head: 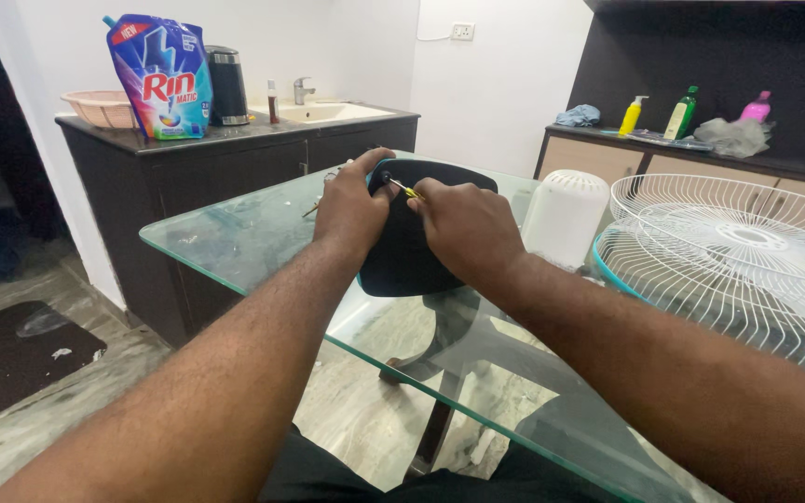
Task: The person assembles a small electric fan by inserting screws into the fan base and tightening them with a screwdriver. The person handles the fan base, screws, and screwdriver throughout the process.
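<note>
1. On the dark counter stand a big blue soap pouch (162, 79), a pink basket (100, 108) and a black kettle (227, 86). I cannot see what is in them.
2. On the far shelf stand a yellow bottle (633, 115), a green bottle (681, 114) and a pink bottle (757, 107).
3. The dark round-cornered plate (402, 256) lies on the glass table (235, 237), near its front edge.
4. The left hand (354, 207) grips the top of the plate, fingers curled over its edge.
5. The right hand (466, 228) is closed on a small screwdriver (401, 186) with a yellow handle. Its tip touches the plate.
6. A white fan cage (738, 265) fills the right side of the table. A white round cover (566, 216) stands just beside the hands.
7. The left part of the table has open room.
</note>
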